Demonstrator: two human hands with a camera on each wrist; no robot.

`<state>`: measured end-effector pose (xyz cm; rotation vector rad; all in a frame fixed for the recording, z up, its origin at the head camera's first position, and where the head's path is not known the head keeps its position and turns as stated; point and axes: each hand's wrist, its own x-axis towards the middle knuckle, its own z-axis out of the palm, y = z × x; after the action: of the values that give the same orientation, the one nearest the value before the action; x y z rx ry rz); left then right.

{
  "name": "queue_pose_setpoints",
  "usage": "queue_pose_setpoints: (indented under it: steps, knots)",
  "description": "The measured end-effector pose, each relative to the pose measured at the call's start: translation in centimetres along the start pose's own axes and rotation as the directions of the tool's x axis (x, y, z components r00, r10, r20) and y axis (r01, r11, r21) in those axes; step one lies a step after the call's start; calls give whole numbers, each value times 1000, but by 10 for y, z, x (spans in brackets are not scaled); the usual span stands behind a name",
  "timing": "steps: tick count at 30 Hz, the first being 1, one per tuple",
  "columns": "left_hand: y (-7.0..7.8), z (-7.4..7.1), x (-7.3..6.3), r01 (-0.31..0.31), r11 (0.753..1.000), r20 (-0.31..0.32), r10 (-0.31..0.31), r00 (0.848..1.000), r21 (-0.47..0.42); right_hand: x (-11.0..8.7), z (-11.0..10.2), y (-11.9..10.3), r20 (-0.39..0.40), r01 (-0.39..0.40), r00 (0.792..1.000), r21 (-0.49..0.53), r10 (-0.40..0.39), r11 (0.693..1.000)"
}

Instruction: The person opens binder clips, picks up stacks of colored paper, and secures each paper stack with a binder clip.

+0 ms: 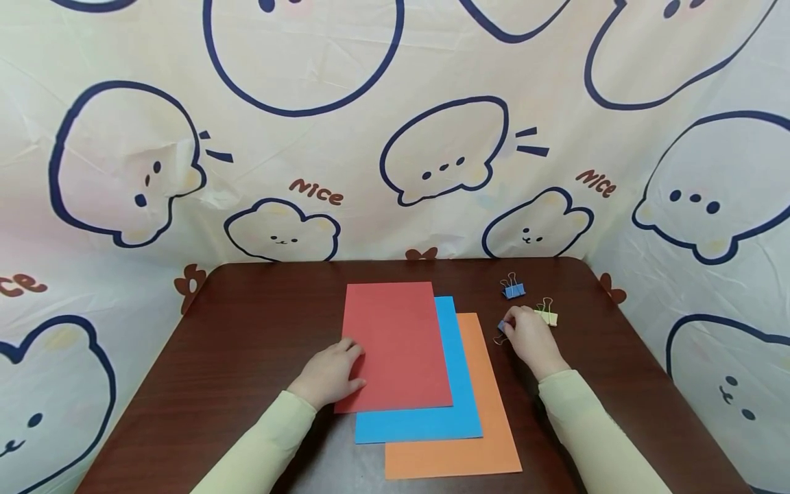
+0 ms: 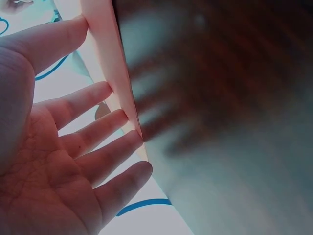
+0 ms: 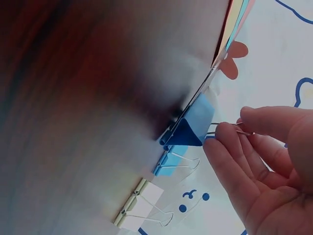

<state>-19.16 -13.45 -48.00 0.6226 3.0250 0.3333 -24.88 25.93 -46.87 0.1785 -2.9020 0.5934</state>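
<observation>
My left hand (image 1: pixel 330 372) rests at the left edge of a red sheet (image 1: pixel 395 343), its fingers spread and fairly straight in the left wrist view. Under the red sheet lie a light blue sheet (image 1: pixel 420 427) and an orange sheet (image 1: pixel 457 460), each offset to the right and nearer me. My right hand (image 1: pixel 532 338) pinches the wire handle of a blue binder clip (image 3: pixel 195 120) between thumb and fingers, right of the sheets. Just beyond that hand are a second blue binder clip (image 1: pixel 513 290) and a pale yellow binder clip (image 1: pixel 547 318).
Everything lies on a dark brown wooden table (image 1: pixel 259 309) with rounded far corners. A pale curtain (image 1: pixel 444 62) printed with cartoon bears hangs behind it and along both sides.
</observation>
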Motion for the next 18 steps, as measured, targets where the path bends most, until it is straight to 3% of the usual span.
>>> queue_pose_setpoints:
  steps: [9, 18]
  knots:
    - [0, 0, 0, 4, 1000, -2, -4, 1000, -1, 0, -6, 5, -27, 12, 1000, -38, -13, 999]
    - [0, -1, -1, 9, 1000, -6, -10, 1000, -9, -2, -14, 5, -33, -44, 999, -42, 43, 998]
